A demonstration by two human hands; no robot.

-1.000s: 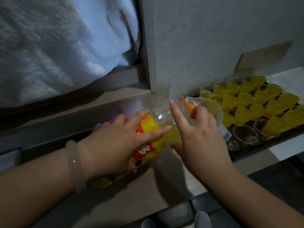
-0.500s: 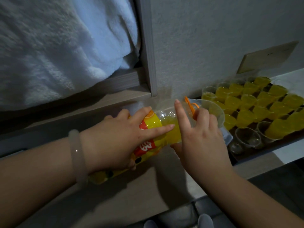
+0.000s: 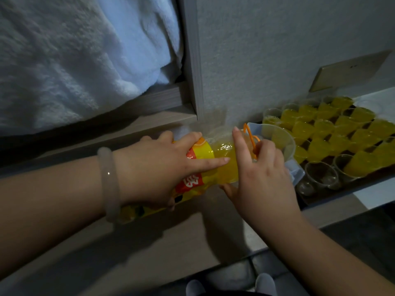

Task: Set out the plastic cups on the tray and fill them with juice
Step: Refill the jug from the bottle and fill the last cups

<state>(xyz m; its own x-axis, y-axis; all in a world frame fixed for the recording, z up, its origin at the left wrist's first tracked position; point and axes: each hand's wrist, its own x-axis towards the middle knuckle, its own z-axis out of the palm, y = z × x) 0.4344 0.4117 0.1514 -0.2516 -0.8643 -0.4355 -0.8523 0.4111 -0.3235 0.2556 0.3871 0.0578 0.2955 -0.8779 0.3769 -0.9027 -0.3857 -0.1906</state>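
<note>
Left of the tray [image 3: 342, 190] of filled cups [image 3: 320, 146], the left hand [image 3: 158, 167] grips the tipped juice bottle [image 3: 201, 180], the right hand [image 3: 263, 180] clasps its neck at the clear jug [image 3: 284, 139].

Clear glossy plastic cups [image 3: 320, 177] — matt wood-grain shelf [image 3: 171, 242] — fluffy towel [image 3: 64, 60].

The right hand [image 3: 260, 178] hides the mouth of the juice bottle [image 3: 224, 174] and the near wall of the jug [image 3: 282, 137]. The tray [image 3: 346, 189] and its cups [image 3: 339, 144] run off the right edge.
</note>
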